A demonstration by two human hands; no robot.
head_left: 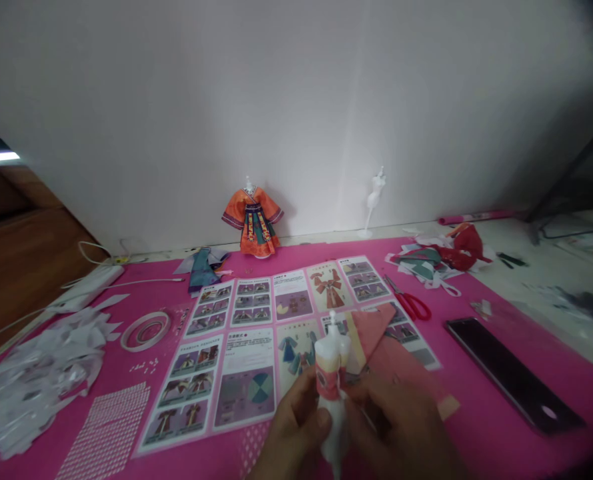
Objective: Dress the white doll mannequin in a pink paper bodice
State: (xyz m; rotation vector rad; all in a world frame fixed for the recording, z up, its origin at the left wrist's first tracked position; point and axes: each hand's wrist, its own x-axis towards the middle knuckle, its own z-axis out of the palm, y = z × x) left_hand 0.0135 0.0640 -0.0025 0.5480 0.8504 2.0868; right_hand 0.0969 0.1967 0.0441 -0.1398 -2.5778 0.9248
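Observation:
My left hand (291, 427) grips a small white mannequin torso (331, 353) near the front edge of the pink mat. A red and cream paper band wraps the torso's waist. My right hand (406, 427) holds the salmon paper garment piece (376, 333) against the torso's right side; the paper fans out to the right over the instruction sheet (256, 347).
A dressed mannequin in an orange robe (252, 223) and a bare white mannequin (375, 200) stand by the wall. Red scissors (409, 301), a dark phone (514, 373), a tape roll (145, 331), white paper scraps (31, 380) and a sticker sheet (109, 427) lie on the pink mat (476, 293).

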